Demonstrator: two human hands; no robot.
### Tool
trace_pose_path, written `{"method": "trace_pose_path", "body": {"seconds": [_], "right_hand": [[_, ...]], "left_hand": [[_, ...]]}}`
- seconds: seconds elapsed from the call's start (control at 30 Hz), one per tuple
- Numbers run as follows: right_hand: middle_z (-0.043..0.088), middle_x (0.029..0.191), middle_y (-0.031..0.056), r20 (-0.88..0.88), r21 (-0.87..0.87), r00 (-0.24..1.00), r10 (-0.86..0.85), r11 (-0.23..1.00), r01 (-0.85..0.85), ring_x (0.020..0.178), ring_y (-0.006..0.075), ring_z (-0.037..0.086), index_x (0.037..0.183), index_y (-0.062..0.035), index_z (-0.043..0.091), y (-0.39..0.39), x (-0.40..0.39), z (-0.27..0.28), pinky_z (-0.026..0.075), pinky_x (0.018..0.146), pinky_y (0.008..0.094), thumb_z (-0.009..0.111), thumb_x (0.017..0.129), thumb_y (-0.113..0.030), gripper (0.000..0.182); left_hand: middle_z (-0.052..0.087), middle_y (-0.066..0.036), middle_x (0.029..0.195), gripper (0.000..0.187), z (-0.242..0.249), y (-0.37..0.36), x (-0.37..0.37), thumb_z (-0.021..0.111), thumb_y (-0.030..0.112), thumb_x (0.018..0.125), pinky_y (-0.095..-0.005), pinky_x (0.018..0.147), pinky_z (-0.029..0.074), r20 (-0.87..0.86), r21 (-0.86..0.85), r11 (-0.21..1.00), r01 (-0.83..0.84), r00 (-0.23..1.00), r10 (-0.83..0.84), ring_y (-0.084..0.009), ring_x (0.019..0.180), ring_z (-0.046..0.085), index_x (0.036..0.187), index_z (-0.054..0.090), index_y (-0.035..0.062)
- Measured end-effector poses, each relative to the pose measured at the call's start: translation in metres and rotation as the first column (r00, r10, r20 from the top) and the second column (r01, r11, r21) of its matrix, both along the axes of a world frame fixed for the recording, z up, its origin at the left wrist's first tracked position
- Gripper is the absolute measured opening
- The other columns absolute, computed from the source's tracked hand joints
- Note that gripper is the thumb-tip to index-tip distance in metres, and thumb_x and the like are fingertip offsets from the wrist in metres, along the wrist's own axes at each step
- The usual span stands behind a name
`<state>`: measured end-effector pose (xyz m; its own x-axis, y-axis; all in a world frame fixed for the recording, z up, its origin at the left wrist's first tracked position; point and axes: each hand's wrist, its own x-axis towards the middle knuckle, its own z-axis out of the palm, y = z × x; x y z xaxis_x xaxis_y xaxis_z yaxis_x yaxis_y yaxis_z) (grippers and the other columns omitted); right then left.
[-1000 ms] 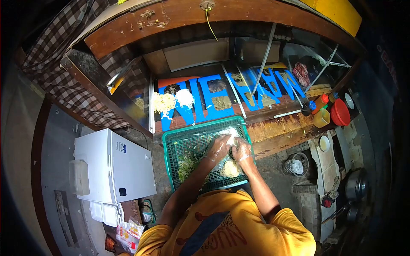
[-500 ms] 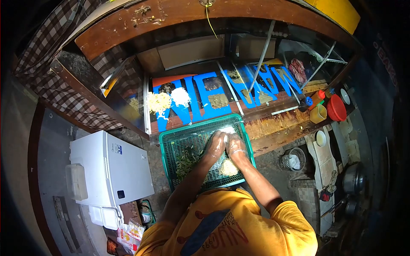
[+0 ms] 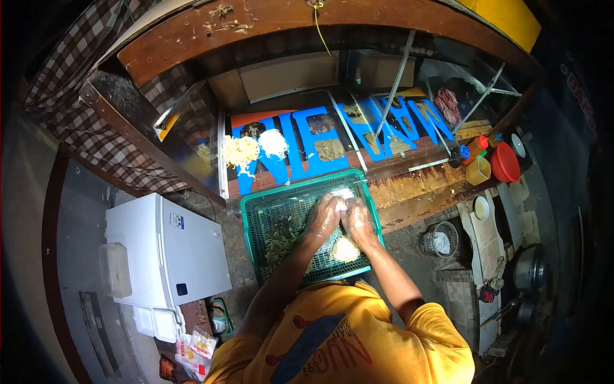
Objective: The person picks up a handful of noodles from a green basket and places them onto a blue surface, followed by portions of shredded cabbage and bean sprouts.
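Over the far right part of a green plastic basket [image 3: 245,224], my left hand [image 3: 325,216] and my right hand [image 3: 358,217] work close together, fingers curled inward. Both look shiny, as if wet or under thin clear plastic. A small white piece [image 3: 341,206] shows between them; its kind is hard to make out. White stuff [image 3: 344,192] lies just beyond my fingertips. Below my right wrist sits a pale yellow heap of noodles [image 3: 345,249] in the basket. Chopped green leaves [image 3: 278,246] cover its left side.
Behind a glass front with blue lettering [image 3: 313,166] are yellow noodles [image 3: 241,152] and white noodles [image 3: 273,144]. A white freezer [image 3: 192,249] stands left. To the right are a red bowl [image 3: 504,162], sauce bottles [image 3: 474,148], a waste basket [image 3: 440,239] and a pot [image 3: 529,267].
My hands have drawn slightly apart, and more of the white piece shows between them. The whole view has shifted a little; the basket and heaps look otherwise the same.
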<state>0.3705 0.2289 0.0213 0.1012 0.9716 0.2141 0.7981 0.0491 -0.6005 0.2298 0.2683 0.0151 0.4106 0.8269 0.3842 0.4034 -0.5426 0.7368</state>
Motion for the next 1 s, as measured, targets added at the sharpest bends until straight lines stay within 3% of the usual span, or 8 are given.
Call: {"method": "trace_pose_path", "body": {"seconds": [0.07,0.2,0.37,0.47,0.7,0.77,0.87,1.0], "right_hand": [[0.066,0.102,0.0297,-0.099,0.032,0.995,-0.028,0.999,0.032,0.095,0.0459,0.065,0.104,0.0056,0.067,0.000,0.000,0.005,0.054,0.084,0.0502,0.068,0.082,-0.005,0.025],[0.066,0.102,0.0307,-0.114,0.036,0.992,-0.055,0.998,0.060,0.096,0.0465,0.065,0.104,0.0065,0.066,0.001,0.002,0.013,0.054,0.085,0.0506,0.067,0.081,-0.004,0.025],[0.065,0.104,0.0296,-0.117,0.029,0.993,0.002,1.000,0.001,0.096,0.0475,0.063,0.109,0.0050,0.064,0.002,0.006,0.039,0.052,0.085,0.0529,0.066,0.084,-0.009,0.029],[0.068,0.096,0.0239,-0.115,0.020,0.992,-0.046,0.999,0.049,0.090,0.0427,0.066,0.098,-0.0005,0.066,0.006,0.008,0.040,0.053,0.080,0.0489,0.069,0.080,-0.009,0.020],[0.067,0.091,0.0216,-0.122,0.028,0.993,0.001,1.000,0.003,0.086,0.0399,0.066,0.096,-0.0018,0.065,0.006,0.016,0.063,0.052,0.076,0.0461,0.071,0.080,-0.012,0.020],[0.067,0.089,0.0183,-0.177,-0.050,0.984,0.017,0.998,-0.027,0.080,0.0320,0.067,0.098,-0.0022,0.065,0.006,0.017,0.070,0.053,0.073,0.0413,0.074,0.081,-0.013,0.022],[0.069,0.103,0.0194,-0.290,-0.187,0.957,-0.027,0.982,-0.028,0.089,0.0369,0.068,0.111,-0.0036,0.066,0.005,0.015,0.087,0.054,0.082,0.0445,0.076,0.079,-0.011,0.034],[0.070,0.110,0.0183,-0.290,-0.172,0.956,-0.032,0.985,-0.019,0.092,0.0345,0.070,0.119,-0.0067,0.067,0.007,0.019,0.078,0.055,0.083,0.0422,0.079,0.078,-0.009,0.043]], "left_hand": [[0.065,-0.022,0.112,0.030,-0.004,0.001,0.002,0.066,0.001,0.080,-0.0468,0.094,0.051,0.023,0.018,0.999,-0.039,0.999,0.039,-0.0418,0.108,0.061,0.110,0.068,0.0015],[0.066,-0.021,0.117,0.037,0.009,0.000,0.002,0.069,0.003,0.080,-0.0463,0.097,0.051,-0.008,0.082,0.994,-0.075,0.997,0.076,-0.0404,0.111,0.062,0.117,0.067,0.0021],[0.067,-0.022,0.116,0.043,0.023,0.000,0.001,0.072,0.007,0.081,-0.0467,0.098,0.050,0.027,0.003,1.000,-0.020,0.999,0.020,-0.0405,0.111,0.062,0.123,0.064,0.0027],[0.068,-0.021,0.112,0.038,0.032,-0.002,0.000,0.070,0.004,0.083,-0.0475,0.094,0.051,0.070,-0.069,0.998,0.010,0.998,-0.005,-0.0419,0.107,0.063,0.121,0.064,0.0039],[0.070,-0.020,0.106,0.027,0.042,0.003,-0.001,0.064,-0.003,0.085,-0.0465,0.085,0.053,0.095,-0.091,0.994,0.065,0.994,-0.057,-0.0430,0.102,0.065,0.111,0.064,0.0039],[0.070,-0.021,0.104,0.025,0.041,0.006,0.000,0.064,-0.002,0.085,-0.0456,0.083,0.054,0.126,-0.039,0.996,0.081,0.989,-0.075,-0.0429,0.100,0.066,0.110,0.063,0.0034],[0.070,-0.021,0.101,0.024,0.052,0.006,0.001,0.063,-0.002,0.086,-0.0454,0.083,0.054,0.241,-0.058,0.991,0.117,0.965,-0.099,-0.0423,0.098,0.067,0.110,0.063,0.0033],[0.071,-0.021,0.099,0.022,0.074,0.001,0.000,0.062,-0.002,0.087,-0.0447,0.082,0.054,0.210,-0.125,0.988,0.091,0.976,-0.063,-0.0419,0.097,0.068,0.108,0.063,0.0029]]}}
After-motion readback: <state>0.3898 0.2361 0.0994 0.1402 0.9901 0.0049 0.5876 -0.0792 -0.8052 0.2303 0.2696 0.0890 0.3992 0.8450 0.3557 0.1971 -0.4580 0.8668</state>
